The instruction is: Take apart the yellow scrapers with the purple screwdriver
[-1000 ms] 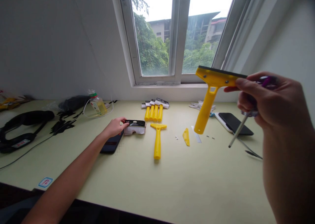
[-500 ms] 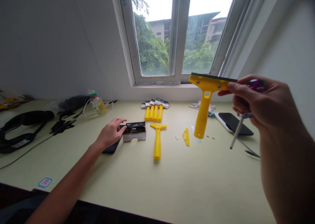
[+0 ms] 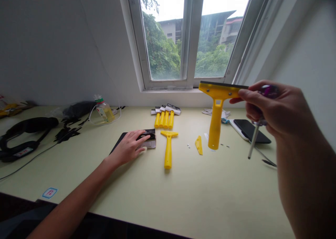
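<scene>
My right hand [image 3: 273,107] is raised over the right side of the desk. It pinches one end of a yellow scraper [image 3: 215,120], handle down, dark strip along its top edge. A screwdriver [image 3: 253,141] with a purple, clear handle sits in the same hand, shaft pointing down. My left hand [image 3: 130,146] lies with fingers apart over a small black and white cardboard box [image 3: 151,139], covering its left part; I cannot tell how firmly it touches. Right of that box lies a yellow scraper handle [image 3: 168,151]. Farther right are a loose yellow plate [image 3: 198,145] and tiny nuts [image 3: 188,146].
Several yellow scrapers [image 3: 164,119] with dark and white head covers lie in a row near the window. Small screws [image 3: 225,145] rest on the desk. A phone [image 3: 252,131] is at right, a dark flat device [image 3: 118,143] under my left hand, a bottle [image 3: 105,112] and headphones [image 3: 26,137] at left.
My left hand has moved right from the box's left edge to over the box. The right hand has shifted slightly left with the scraper and screwdriver.
</scene>
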Tool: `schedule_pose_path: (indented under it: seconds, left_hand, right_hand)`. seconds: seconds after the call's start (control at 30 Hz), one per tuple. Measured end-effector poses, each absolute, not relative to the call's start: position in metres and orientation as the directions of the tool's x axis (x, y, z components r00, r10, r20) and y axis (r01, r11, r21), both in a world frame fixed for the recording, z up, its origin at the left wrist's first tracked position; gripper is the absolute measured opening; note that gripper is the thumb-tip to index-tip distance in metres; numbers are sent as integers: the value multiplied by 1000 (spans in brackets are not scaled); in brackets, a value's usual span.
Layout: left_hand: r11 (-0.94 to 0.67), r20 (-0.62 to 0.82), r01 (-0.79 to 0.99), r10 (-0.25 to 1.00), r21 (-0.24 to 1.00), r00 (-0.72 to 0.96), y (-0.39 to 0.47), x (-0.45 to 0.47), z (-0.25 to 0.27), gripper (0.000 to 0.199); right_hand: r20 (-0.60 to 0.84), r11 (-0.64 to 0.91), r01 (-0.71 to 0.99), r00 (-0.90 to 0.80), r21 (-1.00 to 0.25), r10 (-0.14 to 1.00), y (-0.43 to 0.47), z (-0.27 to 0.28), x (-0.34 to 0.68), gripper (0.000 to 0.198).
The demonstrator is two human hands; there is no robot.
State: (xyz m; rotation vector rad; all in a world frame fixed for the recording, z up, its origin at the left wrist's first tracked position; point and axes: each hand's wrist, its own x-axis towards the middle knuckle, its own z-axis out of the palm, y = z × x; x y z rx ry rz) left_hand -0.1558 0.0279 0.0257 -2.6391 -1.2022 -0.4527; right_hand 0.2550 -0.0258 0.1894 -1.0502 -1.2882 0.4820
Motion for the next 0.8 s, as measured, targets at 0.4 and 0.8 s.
schedule_pose_path:
  seconds: [0.4,0.8]
  left_hand:
    - [-641,331,765,710,-59,621,58,-164,19,44]
    - [-747,558,661,580,74,593,11,-141,65,45]
  right_hand:
    - [417,374,390,27,-841,908,-22,180,237,23]
    - [363,329,438,-7,-837,932,-20,177,237,27]
